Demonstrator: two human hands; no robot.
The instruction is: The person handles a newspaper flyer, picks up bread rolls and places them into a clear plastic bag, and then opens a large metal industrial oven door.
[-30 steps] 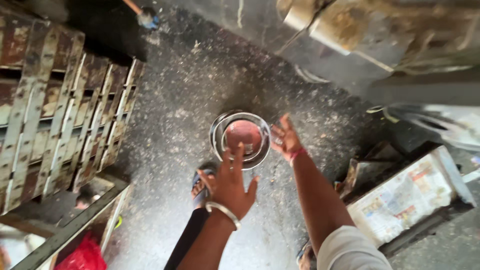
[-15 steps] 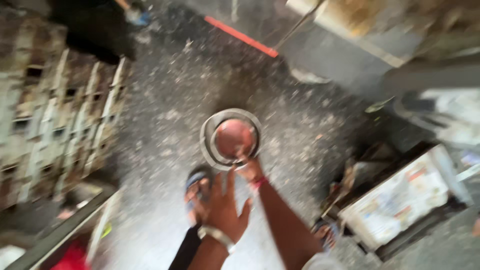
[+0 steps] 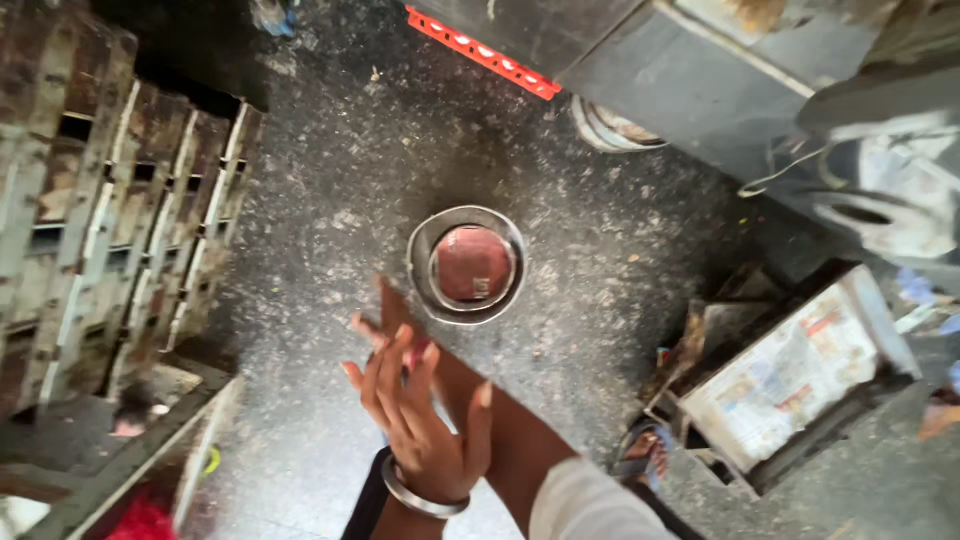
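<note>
head view: in the lower middle of the frame we see the left hand (image 3: pixel 420 420) with fingers spread wide, holding nothing, a metal bangle (image 3: pixel 420 497) on its wrist. the right hand (image 3: pixel 395 320) is mostly hidden behind it, so we cannot tell its grip. just above them, in the centre, a round steel bowl (image 3: pixel 467 265) with a red lid inside stands on the speckled floor (image 3: pixel 330 200). a box lined with newspaper (image 3: pixel 790 375) lies at the right.
</note>
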